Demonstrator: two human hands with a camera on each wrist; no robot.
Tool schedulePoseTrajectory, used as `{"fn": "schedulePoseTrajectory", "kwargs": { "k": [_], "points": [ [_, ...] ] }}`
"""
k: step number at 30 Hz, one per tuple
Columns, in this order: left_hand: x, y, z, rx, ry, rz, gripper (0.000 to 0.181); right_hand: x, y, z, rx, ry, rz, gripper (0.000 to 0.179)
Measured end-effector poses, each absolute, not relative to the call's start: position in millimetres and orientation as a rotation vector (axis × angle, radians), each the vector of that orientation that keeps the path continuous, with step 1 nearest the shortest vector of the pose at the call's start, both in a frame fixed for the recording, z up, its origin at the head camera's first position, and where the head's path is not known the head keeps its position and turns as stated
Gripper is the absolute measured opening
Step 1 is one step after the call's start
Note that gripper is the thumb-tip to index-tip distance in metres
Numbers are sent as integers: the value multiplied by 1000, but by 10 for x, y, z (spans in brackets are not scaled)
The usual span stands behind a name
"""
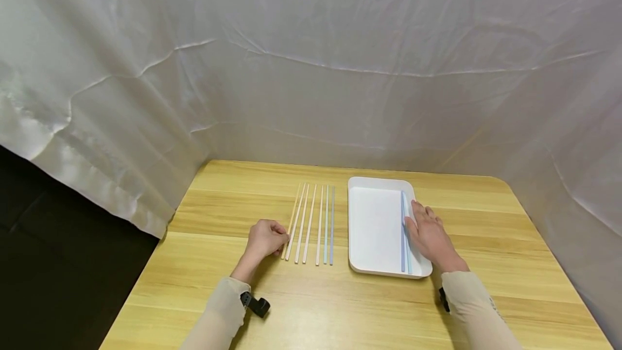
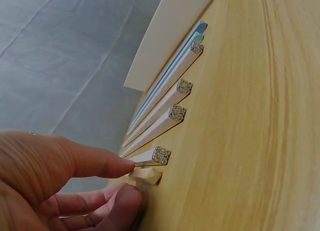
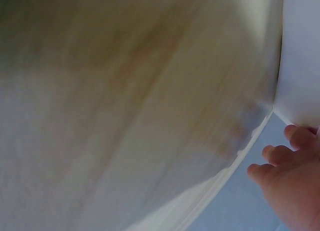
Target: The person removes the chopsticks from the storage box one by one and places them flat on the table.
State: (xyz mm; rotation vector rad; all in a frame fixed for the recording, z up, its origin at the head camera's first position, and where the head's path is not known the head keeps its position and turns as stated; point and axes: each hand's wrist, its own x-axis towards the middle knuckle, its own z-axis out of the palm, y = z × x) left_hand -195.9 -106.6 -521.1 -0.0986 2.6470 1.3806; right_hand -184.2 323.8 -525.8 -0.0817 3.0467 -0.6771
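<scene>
Fingers, left hand (image 1: 266, 239): thumb and forefinger brought together on the near end of one yellow chopstick (image 2: 146, 175), outermost of a row left of the white tray (image 1: 374, 226).
Fingers, right hand (image 1: 430, 237): straddling the right wall of the tray, thumb inside, the others outside, holding the rim.
White chopsticks (image 2: 162, 124), four, speckled ends, left of the tray, beside the yellow.
Pale aqua chopstick (image 1: 326, 226), one, and blue chopstick (image 1: 332, 226), one, same row, nearest the tray.
Blue stick (image 1: 402, 247) and pale blue stick (image 1: 408, 258), one each, inside the tray, along its right side.
Table (image 1: 301, 307), wood-grained, beneath the tray.
</scene>
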Motion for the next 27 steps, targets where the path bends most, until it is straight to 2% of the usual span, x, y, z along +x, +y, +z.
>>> {"fn": "schedulePoseTrajectory", "kwargs": {
  "k": [12, 18, 27],
  "points": [
    [-1985, -1023, -5154, -107, 2690, 1457, 5, -1839, 3248, -5265, -103, 3060, -673, 71],
    [-2009, -801, -5007, -46, 2491, 1660, 22, -1842, 3256, -5273, -100, 3068, -682, 71],
    [-2023, -378, -4902, 72, 2157, 1850, 25, -1836, 3246, -5278, -93, 3059, -670, 70]
  ]
}}
